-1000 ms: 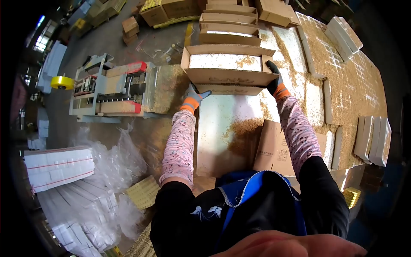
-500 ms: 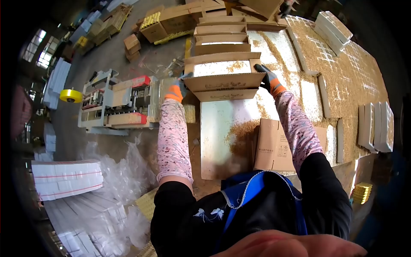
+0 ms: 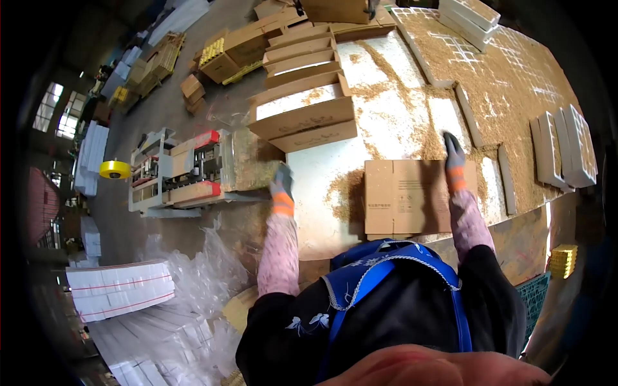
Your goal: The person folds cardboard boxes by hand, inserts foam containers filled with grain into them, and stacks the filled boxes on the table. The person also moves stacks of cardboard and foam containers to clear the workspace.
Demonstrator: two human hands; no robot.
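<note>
My right hand (image 3: 454, 159), in a grey glove with an orange cuff, lies on the far right corner of a flat folded carton (image 3: 402, 196), fingers over its edge. The carton rests on the white sawdust-strewn table (image 3: 393, 122) right in front of me. My left hand (image 3: 281, 185), gloved the same way, hovers at the table's left edge and holds nothing. Further off stands an open carton (image 3: 302, 117) with white panels inside, first in a row of open cartons (image 3: 297, 51), and neither hand touches it.
A carton-taping machine (image 3: 187, 174) with red parts stands left of the table, a yellow tape roll (image 3: 114, 169) on its side. White panels (image 3: 566, 151) lie on the right. Plastic film and stacked white sheets (image 3: 119, 289) are on the floor at lower left.
Both hands have let go of the open carton, which now sits farther away to the left. My right hand came back onto the flat carton; my left dropped to the table edge.
</note>
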